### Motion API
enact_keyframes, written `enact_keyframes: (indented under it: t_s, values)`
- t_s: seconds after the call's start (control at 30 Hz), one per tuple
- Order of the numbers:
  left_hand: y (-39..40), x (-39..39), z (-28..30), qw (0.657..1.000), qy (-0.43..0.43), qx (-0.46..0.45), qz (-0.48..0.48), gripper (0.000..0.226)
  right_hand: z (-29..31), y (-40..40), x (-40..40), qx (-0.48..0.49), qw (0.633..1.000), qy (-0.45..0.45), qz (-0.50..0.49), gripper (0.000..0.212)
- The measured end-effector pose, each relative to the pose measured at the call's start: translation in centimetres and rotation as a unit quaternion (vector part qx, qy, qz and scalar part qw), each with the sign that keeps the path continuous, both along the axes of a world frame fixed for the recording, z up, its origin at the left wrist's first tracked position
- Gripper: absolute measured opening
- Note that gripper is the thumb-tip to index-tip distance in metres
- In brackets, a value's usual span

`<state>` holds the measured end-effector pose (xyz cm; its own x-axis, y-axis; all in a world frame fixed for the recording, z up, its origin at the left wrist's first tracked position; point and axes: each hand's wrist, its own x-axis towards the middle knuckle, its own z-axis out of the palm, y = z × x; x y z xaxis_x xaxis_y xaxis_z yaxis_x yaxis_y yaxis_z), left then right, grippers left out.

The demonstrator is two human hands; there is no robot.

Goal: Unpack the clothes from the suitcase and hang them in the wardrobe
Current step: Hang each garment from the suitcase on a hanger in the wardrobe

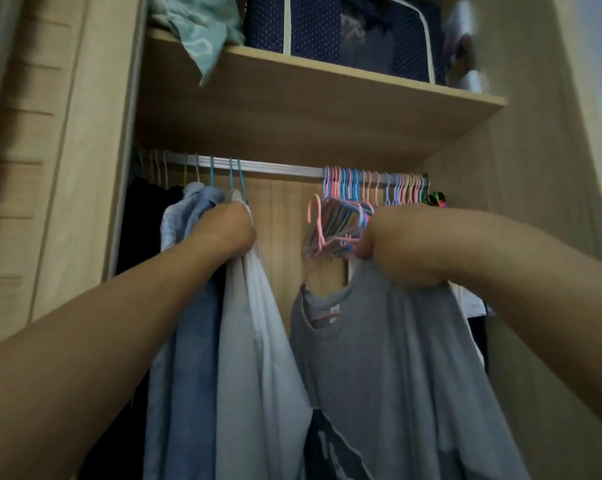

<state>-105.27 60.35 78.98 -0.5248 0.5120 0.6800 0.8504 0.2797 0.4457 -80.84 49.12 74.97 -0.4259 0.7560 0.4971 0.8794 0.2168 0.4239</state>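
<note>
Head view: the right hand (399,251) grips a grey T-shirt (389,358) on a pink hanger (316,220) just below the wardrobe rail (278,167). The left hand (223,233) clutches the hung white shirt (254,341) aside. Next, probably hooking the hanger into the gap. No readable writing.

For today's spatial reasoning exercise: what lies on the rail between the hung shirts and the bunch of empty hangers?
In the head view, that stretch of the silver metal rail is bare, with wood back panel behind it.
</note>
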Motion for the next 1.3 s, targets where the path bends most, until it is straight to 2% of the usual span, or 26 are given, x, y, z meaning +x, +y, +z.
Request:
enact_keyframes:
  t_s: [0.07, 0.17, 0.27, 0.33, 0.4, 0.5, 0.6, 0.63, 0.7, 0.77, 0.83, 0.9, 0.97, 1.0, 1.07, 1.1, 1.23, 1.3]
  values:
    - [-0.1, 0.1, 0.3, 0.999, 0.019, 0.011, -0.049, 0.055, 2.5, 1.3, -1.0, 0.003, 1.000, 0.024, -0.015, 0.038]
    - [-0.2, -1.2, 0.3, 0.993, 0.078, -0.015, -0.092, 0.071, 7.6, 4.2, -2.9, 0.055, 0.993, 0.108, -0.002, 0.035]
    - [-0.6, -2.2, 0.0, 0.989, 0.103, 0.002, -0.105, 0.051, 10.9, 7.4, -6.4, 0.072, 0.982, 0.173, 0.030, 0.042]
    - [-0.5, -3.5, -0.8, 0.987, 0.105, 0.009, -0.120, 0.047, 11.9, 10.2, -8.7, 0.051, 0.976, 0.206, 0.050, 0.043]
    - [-0.3, -5.1, -1.5, 0.984, 0.104, 0.030, -0.140, 0.050, 11.8, 13.0, -10.6, 0.040, 0.983, 0.174, 0.049, 0.043]
    - [-0.4, -6.5, -2.9, 0.978, 0.090, 0.048, -0.181, 0.045, 10.6, 16.2, -12.5, -0.007, 0.997, 0.079, 0.023, 0.042]
    - [0.1, -6.5, -3.5, 0.972, 0.059, 0.061, -0.221, 0.074, 9.9, 18.0, -13.3, -0.012, 0.999, 0.041, 0.025, 0.039]
    - [0.5, -6.2, -3.4, 0.969, 0.046, 0.061, -0.233, 0.076, 9.8, 18.0, -13.4, -0.001, 0.998, 0.042, 0.037, 0.039]
    - [1.1, -5.0, -2.8, 0.966, 0.024, 0.056, -0.252, 0.068, 9.7, 17.9, -13.3, 0.018, 0.991, 0.103, 0.082, 0.043]
    - [2.0, -3.0, -2.3, 0.965, 0.023, 0.040, -0.256, 0.054, 9.9, 18.4, -12.9, -0.005, 0.970, 0.189, 0.151, 0.041]
    - [3.0, -0.8, -1.8, 0.961, 0.035, 0.054, -0.269, 0.050, 9.5, 18.8, -12.2, -0.061, 0.933, 0.268, 0.232, 0.038]
    - [4.5, 1.5, -1.4, 0.953, 0.051, 0.059, -0.293, 0.042, 9.4, 18.8, -10.7, -0.078, 0.906, 0.305, 0.283, 0.048]
    - [5.6, 3.7, -0.8, 0.950, 0.068, 0.048, -0.302, 0.032, 9.5, 18.6, -7.9, -0.024, 0.922, 0.279, 0.267, 0.051]
    - [5.9, 4.7, -0.5, 0.947, 0.074, 0.042, -0.311, 0.026, 9.8, 18.8, -6.2, 0.049, 0.937, 0.256, 0.232, 0.048]
    - [6.5, 6.6, 0.2, 0.941, 0.090, 0.027, -0.326, 0.016, 10.5, 19.5, -2.6, 0.185, 0.945, 0.224, 0.151, 0.036]
    - [6.7, 7.6, 0.4, 0.939, 0.093, 0.018, -0.332, 0.015, 10.6, 20.0, -1.1, 0.193, 0.948, 0.222, 0.119, 0.033]
    - [8.5, 9.7, 0.8, 0.925, 0.055, 0.002, -0.377, 0.037, 9.8, 21.3, 2.0, 0.053, 0.976, 0.198, 0.070, 0.037]
    - [8.9, 10.4, 0.4, 0.918, 0.032, 0.013, -0.394, 0.062, 9.3, 21.8, 2.4, 0.050, 0.977, 0.194, 0.072, 0.024]
